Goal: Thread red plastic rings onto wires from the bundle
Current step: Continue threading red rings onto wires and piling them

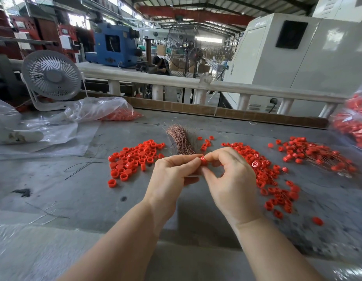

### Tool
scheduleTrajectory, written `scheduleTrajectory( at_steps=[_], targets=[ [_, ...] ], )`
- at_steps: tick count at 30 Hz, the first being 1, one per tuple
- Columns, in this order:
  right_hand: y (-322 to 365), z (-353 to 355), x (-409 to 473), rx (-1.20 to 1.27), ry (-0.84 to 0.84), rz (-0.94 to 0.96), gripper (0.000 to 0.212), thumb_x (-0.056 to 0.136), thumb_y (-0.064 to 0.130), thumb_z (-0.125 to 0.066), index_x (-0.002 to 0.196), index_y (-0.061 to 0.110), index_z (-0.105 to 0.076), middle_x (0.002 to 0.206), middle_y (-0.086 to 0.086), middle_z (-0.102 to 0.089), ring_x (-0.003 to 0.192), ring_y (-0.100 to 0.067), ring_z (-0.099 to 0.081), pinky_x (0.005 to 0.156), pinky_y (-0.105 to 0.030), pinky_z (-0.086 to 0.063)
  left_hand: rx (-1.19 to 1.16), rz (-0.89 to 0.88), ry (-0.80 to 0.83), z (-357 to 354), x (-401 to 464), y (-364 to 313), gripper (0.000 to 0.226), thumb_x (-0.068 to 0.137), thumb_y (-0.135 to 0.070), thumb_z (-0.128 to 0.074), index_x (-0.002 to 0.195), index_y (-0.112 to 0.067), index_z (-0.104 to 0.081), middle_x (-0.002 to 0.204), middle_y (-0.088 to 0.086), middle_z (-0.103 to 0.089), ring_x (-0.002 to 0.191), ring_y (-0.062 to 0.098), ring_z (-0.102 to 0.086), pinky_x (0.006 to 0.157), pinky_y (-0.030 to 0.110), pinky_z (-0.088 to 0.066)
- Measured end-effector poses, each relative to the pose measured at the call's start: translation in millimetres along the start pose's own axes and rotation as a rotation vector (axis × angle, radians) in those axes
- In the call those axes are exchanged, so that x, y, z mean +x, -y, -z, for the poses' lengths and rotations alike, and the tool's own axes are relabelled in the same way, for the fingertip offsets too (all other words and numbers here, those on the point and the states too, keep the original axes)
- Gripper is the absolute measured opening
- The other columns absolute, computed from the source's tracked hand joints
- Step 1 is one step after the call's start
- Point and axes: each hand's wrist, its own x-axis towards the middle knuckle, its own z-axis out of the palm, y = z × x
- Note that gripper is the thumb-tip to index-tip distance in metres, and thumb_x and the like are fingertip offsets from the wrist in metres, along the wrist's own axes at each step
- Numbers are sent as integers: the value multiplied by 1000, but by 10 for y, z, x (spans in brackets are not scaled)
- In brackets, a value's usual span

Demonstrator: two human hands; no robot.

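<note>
Ring (203, 160): pinched between both hands above the table (78, 191).
Right hand (229, 179): fingers curled, pinching ring.
Left hand (172, 175): fingers pinching ring, gripping bundle (181, 141).

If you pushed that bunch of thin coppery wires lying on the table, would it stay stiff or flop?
The bundle of thin copper-coloured wires would probably flop and bend, since its strands are hair-thin. It likely weighs little. Its far end already fans out, so a push might scatter strands.
</note>
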Motion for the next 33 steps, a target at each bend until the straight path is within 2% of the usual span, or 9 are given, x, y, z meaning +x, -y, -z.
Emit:
scheduleTrajectory(
  at_steps=[6,12,24,28,31,33],
  targets=[
    [-8,13,0,4,-1,32,3,77,7,-66,79,5,-66,77,-4,-64,69,-21,-59,61,-36,-51,-31,11,12,-7,-15,-34,19,87,-12,-57,79,-10,-75,72,7,-70,63,12,-64,53,19,-47],
    [1,5,7,35,-6,24,5,78,10,-65,76,5,-66,72,-4,-62,63,-20,-57,58,-38,-50,-48,2,2,-15,-33,-53,24,88,-12,-55,76,-11,-75,71,8,-70,61,13,-64,52,20,-49],
    [-3,-5,5,-4,15,23,13,78,10,-63,69,1,-61,67,-8,-56,59,-26,-54,54,-43,-49,-24,-2,18,-30,-35,-49,21,87,-9,-55,79,-8,-74,77,13,-71,64,15,-65,54,20,-50],
    [-16,6,3,-5,7,40,10,79,8,-66,71,2,-62,69,-7,-57,61,-24,-54,55,-39,-49,-6,-3,27,-27,-27,-25,18,87,-8,-56,86,-8,-74,78,10,-71,67,13,-66,56,20,-51],
    [-39,26,3,-24,26,62,7,79,7,-69,75,4,-65,72,-6,-59,64,-24,-56,57,-38,-50,-38,38,40,-26,-14,-12,13,83,-18,-62,84,-10,-73,77,7,-70,68,13,-64,58,20,-50],
    [-41,35,-1,-31,35,80,5,78,8,-70,78,6,-66,74,-5,-61,66,-24,-58,59,-39,-50,-71,53,56,-23,-10,-16,21,71,-30,-68,79,-12,-71,71,4,-66,64,11,-60,58,19,-49]
  ],
)
